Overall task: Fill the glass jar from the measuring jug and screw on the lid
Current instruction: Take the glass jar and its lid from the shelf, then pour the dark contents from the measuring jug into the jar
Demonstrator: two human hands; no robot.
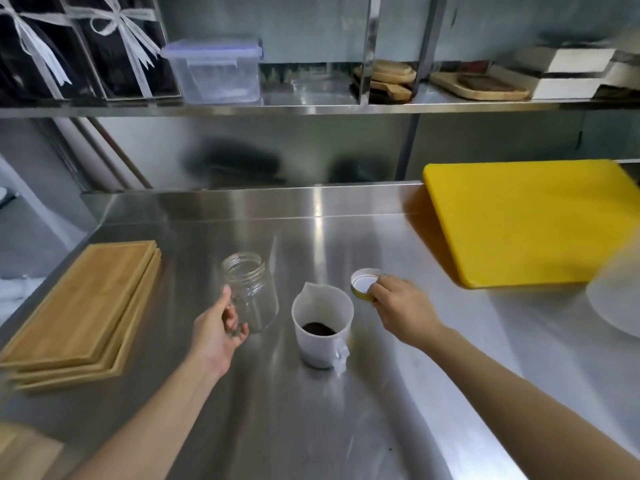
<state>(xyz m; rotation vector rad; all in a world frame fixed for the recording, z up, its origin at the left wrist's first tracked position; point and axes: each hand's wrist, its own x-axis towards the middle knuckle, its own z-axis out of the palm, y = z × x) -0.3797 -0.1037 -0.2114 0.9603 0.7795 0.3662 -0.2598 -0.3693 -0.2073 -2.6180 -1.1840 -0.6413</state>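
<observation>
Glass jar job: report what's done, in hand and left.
Done: the clear glass jar stands open and empty. In hand: left hand steadies the jar; right hand holds the gold-rimmed lid. Left: pouring the dark grounds from the white plastic measuring jug, then screwing the lid on.

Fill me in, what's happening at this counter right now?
A person works at a steel counter. The left hand grips the side of an open, empty glass jar. The right hand holds the gold-rimmed lid, inner side up, at the counter. Between them stands the white measuring jug with dark grounds at its bottom. Nothing has been poured yet.
</observation>
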